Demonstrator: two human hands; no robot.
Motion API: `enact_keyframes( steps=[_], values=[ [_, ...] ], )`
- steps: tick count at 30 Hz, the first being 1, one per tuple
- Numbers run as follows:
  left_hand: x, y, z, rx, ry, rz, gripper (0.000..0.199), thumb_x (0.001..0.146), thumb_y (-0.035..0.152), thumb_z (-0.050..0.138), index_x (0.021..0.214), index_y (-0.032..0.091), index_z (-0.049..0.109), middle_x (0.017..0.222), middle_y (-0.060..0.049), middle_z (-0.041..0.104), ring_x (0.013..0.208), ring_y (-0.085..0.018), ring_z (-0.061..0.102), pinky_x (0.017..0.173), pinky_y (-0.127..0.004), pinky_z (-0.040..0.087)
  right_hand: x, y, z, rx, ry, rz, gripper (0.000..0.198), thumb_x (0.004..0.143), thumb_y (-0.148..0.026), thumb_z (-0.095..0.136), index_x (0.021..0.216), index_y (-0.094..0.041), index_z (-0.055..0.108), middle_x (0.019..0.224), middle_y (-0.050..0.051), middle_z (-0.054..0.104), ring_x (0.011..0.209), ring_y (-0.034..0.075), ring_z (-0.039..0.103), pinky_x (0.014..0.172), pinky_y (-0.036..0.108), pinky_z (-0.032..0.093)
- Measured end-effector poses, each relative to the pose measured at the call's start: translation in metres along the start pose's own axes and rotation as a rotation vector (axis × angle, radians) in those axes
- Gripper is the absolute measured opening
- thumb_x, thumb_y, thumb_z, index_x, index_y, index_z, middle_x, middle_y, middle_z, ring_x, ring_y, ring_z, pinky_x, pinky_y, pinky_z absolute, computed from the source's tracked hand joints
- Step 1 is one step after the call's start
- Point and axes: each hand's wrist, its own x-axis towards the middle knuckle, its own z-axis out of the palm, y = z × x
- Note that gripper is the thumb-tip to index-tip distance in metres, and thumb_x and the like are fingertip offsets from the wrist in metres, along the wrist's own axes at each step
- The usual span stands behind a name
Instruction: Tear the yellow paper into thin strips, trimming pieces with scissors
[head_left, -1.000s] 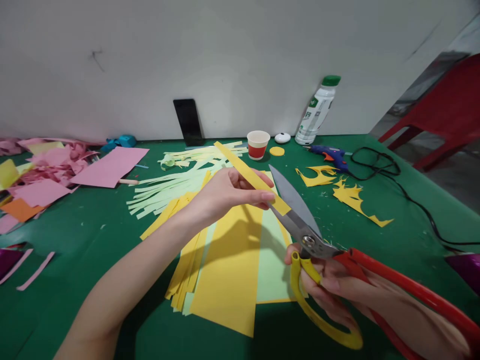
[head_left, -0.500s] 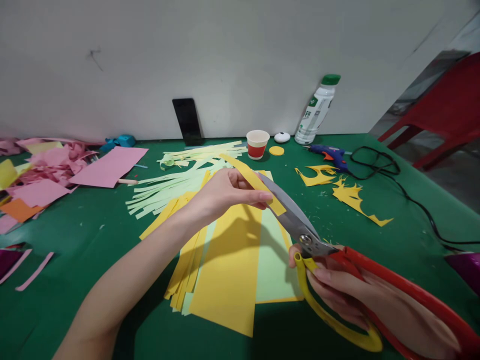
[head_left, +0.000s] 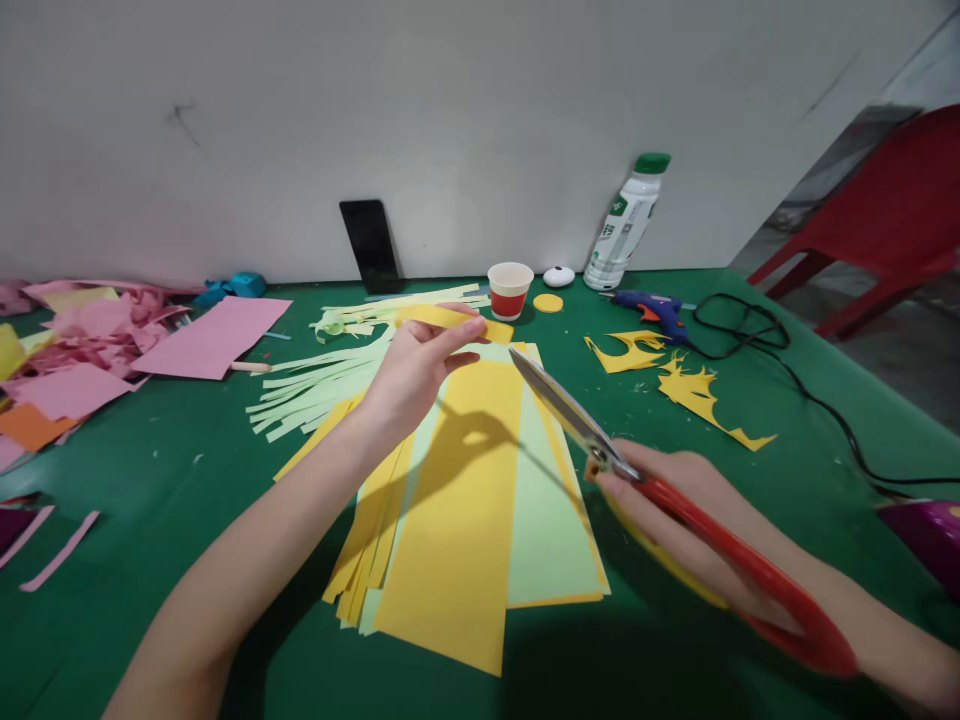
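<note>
My left hand [head_left: 424,365] pinches a yellow paper strip [head_left: 497,332] between thumb and fingers, above the sheets. In my right hand [head_left: 675,490] is a large pair of scissors [head_left: 555,395] with red and yellow handles. The blades look closed and point up and left, apart from the strip. Below both hands lie a yellow paper sheet [head_left: 457,540] and light green paper [head_left: 540,530]. Several cut yellow strips [head_left: 375,530] lie along their left side, and green paper cut into a fringe [head_left: 307,395] spreads out behind my left wrist.
At the back stand a phone [head_left: 369,245], a paper cup [head_left: 510,291] and a bottle [head_left: 628,225]. A glue gun [head_left: 652,310] with a black cord [head_left: 832,410] lies right, near yellow scraps [head_left: 697,395]. Pink paper [head_left: 214,338] is piled left. A red chair [head_left: 877,220] stands beyond the table.
My left hand has moved left and away from me with the strip, off the blades. The scissors have turned and drawn back, their blades now together.
</note>
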Motion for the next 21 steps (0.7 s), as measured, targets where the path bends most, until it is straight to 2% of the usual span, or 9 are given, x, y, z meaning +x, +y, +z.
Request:
enact_keyframes(
  steps=[2,3,6,9,13,18,21],
  values=[
    [0.0,-0.002,0.0,0.01,0.003,0.002,0.012,0.069,0.023,0.07,0.074,0.017,0.061,0.071,0.004,0.056,0.07,-0.006,0.054,0.061,-0.015,0.042,0.014,0.016,-0.001,-0.318,0.049,0.092,0.031,0.085,-0.044,0.032,0.069,-0.021,0.047,0.052,0.0,0.052,0.045,0.014,0.048,0.049,0.027,0.036],
    [-0.001,-0.002,0.001,0.014,-0.002,-0.003,0.011,0.069,0.023,0.069,0.074,0.018,0.061,0.07,0.005,0.054,0.068,-0.006,0.052,0.061,-0.015,0.041,0.022,0.025,-0.001,-0.493,0.058,0.191,0.031,0.085,-0.045,0.032,0.074,-0.021,0.048,0.053,0.001,0.053,0.048,0.016,0.051,0.052,0.027,0.037],
    [-0.003,-0.004,0.003,0.02,-0.036,-0.025,0.009,0.072,0.024,0.067,0.078,0.02,0.063,0.066,0.006,0.048,0.062,-0.005,0.046,0.059,-0.016,0.04,0.041,0.051,0.001,-0.64,0.122,0.331,0.038,0.082,-0.051,0.039,0.076,-0.016,0.053,0.054,0.008,0.055,0.052,0.025,0.056,0.049,0.03,0.032],
    [-0.004,-0.006,0.005,0.029,-0.055,-0.029,0.009,0.07,0.026,0.069,0.076,0.02,0.065,0.065,0.005,0.047,0.061,-0.005,0.045,0.057,-0.016,0.04,0.052,0.068,0.004,-0.674,0.122,0.394,0.045,0.081,-0.056,0.038,0.075,-0.014,0.055,0.06,0.014,0.059,0.059,0.029,0.059,0.049,0.031,0.031],
    [-0.003,-0.008,0.006,0.037,-0.032,-0.029,0.013,0.065,0.029,0.073,0.071,0.019,0.067,0.065,0.003,0.051,0.061,-0.006,0.046,0.055,-0.016,0.039,0.055,0.077,0.006,-0.672,0.092,0.444,0.046,0.082,-0.056,0.035,0.076,-0.015,0.057,0.067,0.018,0.062,0.067,0.032,0.061,0.051,0.033,0.033],
    [-0.006,-0.007,0.009,0.07,-0.038,-0.035,0.014,0.063,0.031,0.074,0.07,0.02,0.069,0.066,0.003,0.054,0.06,-0.006,0.046,0.057,-0.018,0.039,0.054,0.076,0.003,-0.634,0.059,0.475,0.032,0.08,-0.039,0.045,0.078,-0.011,0.061,0.075,0.019,0.063,0.072,0.034,0.061,0.052,0.034,0.036],
    [-0.009,-0.007,0.011,0.102,-0.057,-0.026,0.012,0.064,0.03,0.073,0.07,0.021,0.069,0.07,0.002,0.057,0.061,-0.006,0.047,0.058,-0.019,0.04,0.052,0.062,-0.003,-0.561,0.061,0.402,0.029,0.078,-0.034,0.05,0.086,-0.01,0.063,0.097,0.019,0.061,0.079,0.032,0.061,0.057,0.036,0.041]
  ],
)
